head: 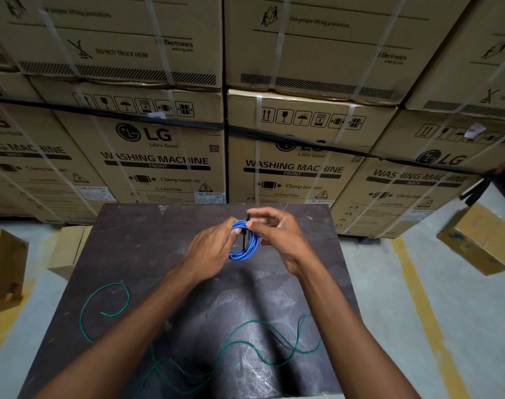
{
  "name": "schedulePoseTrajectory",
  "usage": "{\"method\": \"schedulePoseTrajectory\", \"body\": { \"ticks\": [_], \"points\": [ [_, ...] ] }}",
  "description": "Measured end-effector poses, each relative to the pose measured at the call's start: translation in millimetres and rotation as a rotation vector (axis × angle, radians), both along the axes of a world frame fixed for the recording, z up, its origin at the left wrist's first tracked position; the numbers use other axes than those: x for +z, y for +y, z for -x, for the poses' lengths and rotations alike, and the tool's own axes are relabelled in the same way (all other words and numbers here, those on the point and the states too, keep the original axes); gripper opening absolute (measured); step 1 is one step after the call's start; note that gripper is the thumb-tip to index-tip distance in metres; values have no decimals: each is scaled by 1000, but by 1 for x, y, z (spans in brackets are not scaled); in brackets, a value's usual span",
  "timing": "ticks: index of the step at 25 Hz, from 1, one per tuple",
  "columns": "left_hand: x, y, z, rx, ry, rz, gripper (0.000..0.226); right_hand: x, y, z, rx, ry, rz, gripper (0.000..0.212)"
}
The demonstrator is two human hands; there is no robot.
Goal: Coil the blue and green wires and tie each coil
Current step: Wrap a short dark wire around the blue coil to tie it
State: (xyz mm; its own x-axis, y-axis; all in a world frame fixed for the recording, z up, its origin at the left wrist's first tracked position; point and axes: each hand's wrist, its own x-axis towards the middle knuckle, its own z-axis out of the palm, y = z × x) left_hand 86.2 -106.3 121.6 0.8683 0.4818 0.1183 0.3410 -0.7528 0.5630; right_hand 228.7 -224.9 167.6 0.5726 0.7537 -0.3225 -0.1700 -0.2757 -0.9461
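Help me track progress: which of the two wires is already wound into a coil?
The blue wire, held between both hands above the table. The green wire lies loose across it.

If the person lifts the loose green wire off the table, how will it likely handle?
The green wire is thin and lies in loose waves across the table, so it is probably light and floppy. Its curled end suggests some springiness. It may snag or tangle where strands cross.
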Motion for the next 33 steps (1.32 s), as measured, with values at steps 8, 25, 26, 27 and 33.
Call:
{"method": "schedulePoseTrajectory", "body": {
  "ticks": [8,25,26,27,33],
  "points": [
    [3,-1,0,-4,10,13,20,-5,0,0,-9,-26,-38,26],
    [0,-5,3,-56,13,-2,22,-9,3,-4,-76,29,19,29],
    [0,-6,3,-58,14,-4,21,-9,2,-4,-86,36,27,28],
    [1,-6,3,-60,16,-10,22,-9,3,-4,-96,47,39,28],
    [3,-8,4,-85,41,-42,13,-12,2,-9,-73,200,57,18]
  ]
}}
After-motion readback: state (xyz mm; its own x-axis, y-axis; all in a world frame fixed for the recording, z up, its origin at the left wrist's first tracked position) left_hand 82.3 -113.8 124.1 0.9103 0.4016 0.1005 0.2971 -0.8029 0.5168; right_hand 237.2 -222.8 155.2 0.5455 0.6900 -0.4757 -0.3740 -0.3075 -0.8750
